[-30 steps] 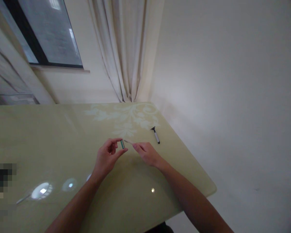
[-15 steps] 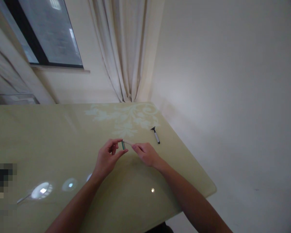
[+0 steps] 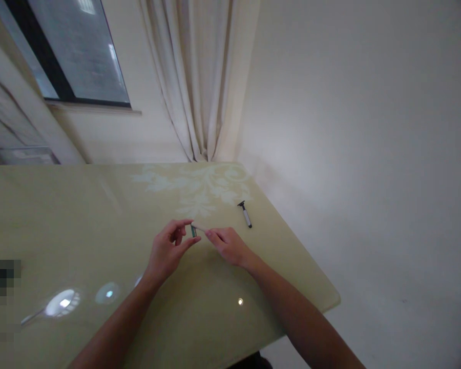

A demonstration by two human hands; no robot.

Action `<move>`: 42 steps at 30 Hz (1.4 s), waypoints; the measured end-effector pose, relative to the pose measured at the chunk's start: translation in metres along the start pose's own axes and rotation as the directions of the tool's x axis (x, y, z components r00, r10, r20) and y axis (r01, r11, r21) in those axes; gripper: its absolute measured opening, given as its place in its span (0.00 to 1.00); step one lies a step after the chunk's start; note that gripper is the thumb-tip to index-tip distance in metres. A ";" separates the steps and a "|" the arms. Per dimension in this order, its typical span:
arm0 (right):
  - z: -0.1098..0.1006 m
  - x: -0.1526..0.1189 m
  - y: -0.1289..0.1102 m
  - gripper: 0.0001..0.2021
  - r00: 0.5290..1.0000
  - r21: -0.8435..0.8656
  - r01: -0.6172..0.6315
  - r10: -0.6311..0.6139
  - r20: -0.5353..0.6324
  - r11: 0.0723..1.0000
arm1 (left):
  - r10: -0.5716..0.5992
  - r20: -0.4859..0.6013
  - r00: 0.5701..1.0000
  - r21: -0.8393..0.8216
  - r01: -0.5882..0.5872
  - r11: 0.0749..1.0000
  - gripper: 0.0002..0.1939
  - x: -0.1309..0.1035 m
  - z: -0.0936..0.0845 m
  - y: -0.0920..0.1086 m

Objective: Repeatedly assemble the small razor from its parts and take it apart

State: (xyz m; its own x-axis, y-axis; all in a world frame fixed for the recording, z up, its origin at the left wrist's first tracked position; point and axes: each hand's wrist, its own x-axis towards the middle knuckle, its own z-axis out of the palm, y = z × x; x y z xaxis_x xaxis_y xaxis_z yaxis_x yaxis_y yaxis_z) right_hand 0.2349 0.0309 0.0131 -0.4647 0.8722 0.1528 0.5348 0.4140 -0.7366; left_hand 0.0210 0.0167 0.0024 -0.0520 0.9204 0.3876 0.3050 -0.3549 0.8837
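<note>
Between the forefinger and thumb of my left hand [image 3: 167, 252] is a small green and dark oblong piece [image 3: 194, 231], held upright by its ends. It looks like a razor cartridge, but it is too small to be sure. My right hand [image 3: 229, 247] pinches a thin whitish stick [image 3: 198, 227] that points left. The stick's tip lies at the upper end of the green piece, beside my left fingertip; whether they touch I cannot tell. A razor [image 3: 246, 216] with a black head and grey handle lies beyond my right hand.
Both hands are over a glossy pale green table [image 3: 299, 277], whose right edge slants toward the wall [image 3: 349, 154]. Curtains [image 3: 203, 77] and a window [image 3: 84, 51] are behind it. A blurred-out dark patch [image 3: 0, 282] sits at the left edge, and lamp reflections show on the tabletop.
The stick's tip has shifted slightly at the top of the green piece. Both hands keep their grips, and the whole view has moved a little.
</note>
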 end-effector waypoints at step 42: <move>-0.012 -0.003 0.001 0.27 0.998 -0.023 0.035 -0.033 0.060 0.999 | 0.038 0.000 0.999 0.015 -0.038 0.999 0.19 0.002 -0.003 0.003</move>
State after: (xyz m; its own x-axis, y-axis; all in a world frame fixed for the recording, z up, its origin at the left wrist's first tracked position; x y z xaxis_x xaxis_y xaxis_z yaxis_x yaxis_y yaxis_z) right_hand 0.2452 0.0324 0.0199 -0.5238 0.8407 0.1376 0.5343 0.4500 -0.7156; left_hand 0.0187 0.0170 0.0066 -0.0403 0.9064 0.4205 0.3210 -0.3868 0.8645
